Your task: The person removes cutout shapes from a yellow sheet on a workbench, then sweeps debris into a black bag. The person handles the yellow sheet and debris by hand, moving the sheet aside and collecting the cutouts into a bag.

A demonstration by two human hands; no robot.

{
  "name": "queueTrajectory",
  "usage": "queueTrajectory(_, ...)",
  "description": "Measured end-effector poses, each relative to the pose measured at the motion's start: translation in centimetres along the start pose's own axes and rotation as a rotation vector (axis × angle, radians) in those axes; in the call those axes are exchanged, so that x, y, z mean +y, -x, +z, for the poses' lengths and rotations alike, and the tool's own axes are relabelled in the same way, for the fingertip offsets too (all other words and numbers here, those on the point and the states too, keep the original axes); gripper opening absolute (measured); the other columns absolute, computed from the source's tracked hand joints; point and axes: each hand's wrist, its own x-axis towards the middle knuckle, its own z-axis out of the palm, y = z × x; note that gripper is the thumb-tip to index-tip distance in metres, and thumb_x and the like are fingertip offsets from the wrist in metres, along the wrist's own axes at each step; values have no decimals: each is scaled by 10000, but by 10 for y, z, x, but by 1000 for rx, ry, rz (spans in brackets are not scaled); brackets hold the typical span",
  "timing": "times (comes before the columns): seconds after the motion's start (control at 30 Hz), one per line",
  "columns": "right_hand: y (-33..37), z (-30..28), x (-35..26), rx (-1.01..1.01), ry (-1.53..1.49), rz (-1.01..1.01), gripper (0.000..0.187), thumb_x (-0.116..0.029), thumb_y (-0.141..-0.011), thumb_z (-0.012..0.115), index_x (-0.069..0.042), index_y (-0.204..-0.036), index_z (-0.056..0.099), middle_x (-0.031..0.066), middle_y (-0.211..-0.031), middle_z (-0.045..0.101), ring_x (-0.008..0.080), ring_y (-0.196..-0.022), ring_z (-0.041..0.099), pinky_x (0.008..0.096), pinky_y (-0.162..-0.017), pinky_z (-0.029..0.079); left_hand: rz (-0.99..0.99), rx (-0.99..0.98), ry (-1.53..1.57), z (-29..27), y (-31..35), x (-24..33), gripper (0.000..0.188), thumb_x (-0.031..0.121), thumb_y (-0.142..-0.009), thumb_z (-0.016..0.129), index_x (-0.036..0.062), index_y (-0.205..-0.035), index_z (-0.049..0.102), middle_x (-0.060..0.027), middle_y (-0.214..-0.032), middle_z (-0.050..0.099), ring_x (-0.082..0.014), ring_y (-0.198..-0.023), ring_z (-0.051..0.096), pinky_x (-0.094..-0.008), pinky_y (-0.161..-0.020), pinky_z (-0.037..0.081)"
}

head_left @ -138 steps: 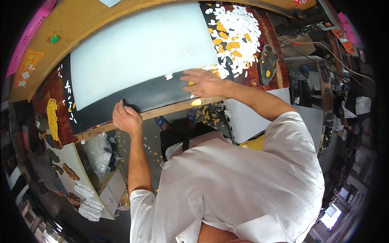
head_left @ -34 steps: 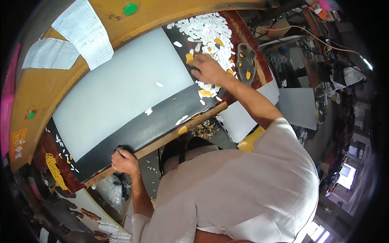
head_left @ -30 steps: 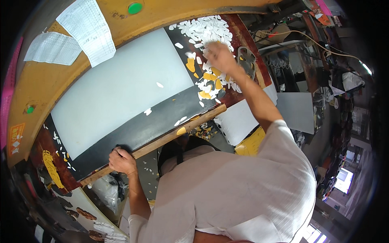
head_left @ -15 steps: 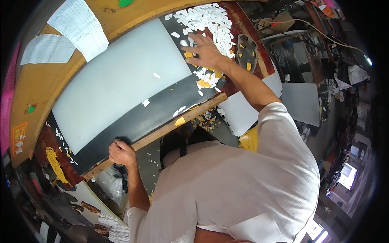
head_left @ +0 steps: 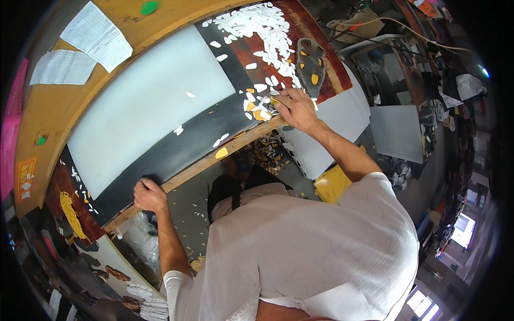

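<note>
My left hand [head_left: 150, 195] is curled closed at the table's front edge, over the black mat [head_left: 184, 147] and the wooden edge strip [head_left: 214, 157]. Whatever lies inside its fingers is hidden. At the right end of that edge, my right hand [head_left: 299, 111] has its fingers bent down among small rounded flat pieces, white [head_left: 260, 88] and yellow [head_left: 259, 115]. Some of these pieces touch its fingertips; what it grips is not clear. A pale translucent sheet [head_left: 155, 101] lies on the mat, with a single white piece on it.
A heap of white pieces [head_left: 257, 24] covers the far right of the table. Beside it lies a dark die-like plate [head_left: 310, 67] with yellow pieces in its openings. Paper sheets [head_left: 99, 36] rest on the yellow machine beam [head_left: 45, 115]. Scraps [head_left: 265, 155] litter the floor below.
My right hand has swept toward me and to the right, carrying pieces toward the front edge. Dark red tabletop now shows where it was. My left hand stays closed at the edge.
</note>
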Motion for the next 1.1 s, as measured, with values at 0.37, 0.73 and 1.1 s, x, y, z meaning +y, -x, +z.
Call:
queueTrajectory(0.37,16,-62,-41,-297,-5,205,382,-366,-925,742,-43,-1129,755,202,-1285,683,404,-1230,614,469,-1063,478,20,2,19,-4,1,2,327,374,-1012,533,132,-993,753,-78,-967,728,-337,-943,675,-501,-883,448)
queueTrajectory(0.73,-36,24,-9,-84,-10,-325,214,-259,-864,737,-170,-1059,724,66,-1235,680,330,-1184,590,476,-1006,475,6,-5,8,-5,-1,2,349,379,-1014,519,134,-1011,767,-80,-963,753,-348,-925,697,-515,-868,468)
queueTrajectory(1.1,66,-28,5,-204,-207,289,190,-179,-851,694,-81,-1010,731,142,-1057,726,385,-996,687,458,-882,558,4,5,27,-5,-1,5,324,364,-997,532,138,-970,762,-82,-967,741,-345,-932,683,-514,-863,449)
